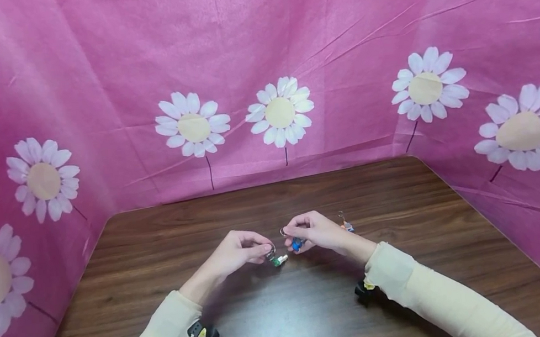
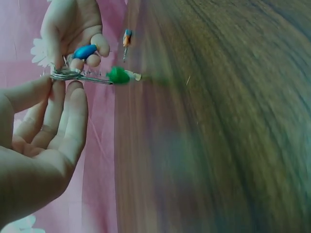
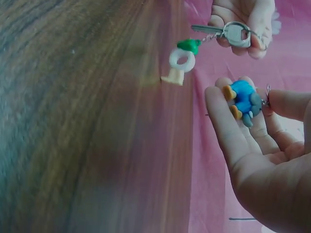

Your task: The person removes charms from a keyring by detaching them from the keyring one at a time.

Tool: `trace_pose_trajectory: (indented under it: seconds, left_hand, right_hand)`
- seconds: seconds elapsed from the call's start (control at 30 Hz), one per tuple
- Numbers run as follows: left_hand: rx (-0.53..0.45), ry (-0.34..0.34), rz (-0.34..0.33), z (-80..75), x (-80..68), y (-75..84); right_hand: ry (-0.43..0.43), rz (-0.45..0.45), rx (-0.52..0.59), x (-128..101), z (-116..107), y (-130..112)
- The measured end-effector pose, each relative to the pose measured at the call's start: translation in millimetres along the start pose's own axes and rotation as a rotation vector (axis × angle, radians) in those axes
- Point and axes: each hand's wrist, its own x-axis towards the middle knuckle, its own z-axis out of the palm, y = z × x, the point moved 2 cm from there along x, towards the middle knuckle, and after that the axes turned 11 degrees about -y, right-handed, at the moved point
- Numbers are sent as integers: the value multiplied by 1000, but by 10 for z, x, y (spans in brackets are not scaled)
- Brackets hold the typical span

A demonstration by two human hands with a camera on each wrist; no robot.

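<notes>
Over the middle of the table, my left hand (image 1: 242, 249) pinches a key ring carrying a silver key (image 3: 233, 35) and a green-and-white charm (image 1: 278, 260). The charm hangs from a short chain, its pale lower part pointing away from the fingers. Close by on the right, my right hand (image 1: 318, 232) holds a blue keychain figure (image 3: 244, 99) with yellow feet and a grey head. Its metal ring (image 1: 283, 232) is pinched between thumb and finger, while the figure lies against the other fingers. The two hands are near each other; whether the rings touch I cannot tell.
Behind my right hand, an orange-and-blue keychain (image 1: 347, 226) with a metal ring lies on the brown wood-grain table (image 1: 286, 311). A pink cloth (image 1: 334, 27) printed with white daisies stands around the table's back and sides.
</notes>
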Motion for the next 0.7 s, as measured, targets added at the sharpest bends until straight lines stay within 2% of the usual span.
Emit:
trace_pose_trajectory:
  seconds: [0.17,0.27,0.33,0.43,0.57,0.7]
  left_hand:
    - [-47,12,42,-82,-78,29]
    - [-89,16,40,-139,-140,29]
    - [-93,-2,14,-187,-181,8]
    - [-30,-35,-61,-282,-233,-54]
    - [55,-57,-149,-437,-275,-175]
    - [16,-44,-171,-551,-298,-279]
  right_hand:
    - [-7,-24,-58,-85,-108,-32]
    - [-13,-48,-87,-151,-206,-37]
    - [-10,-55,-112,-205,-290,-25]
    - [8,-42,-139,-317,-456,3]
    - [76,-15,-194,-484,-759,67]
    - [156,8,-149,-626,-1082,206]
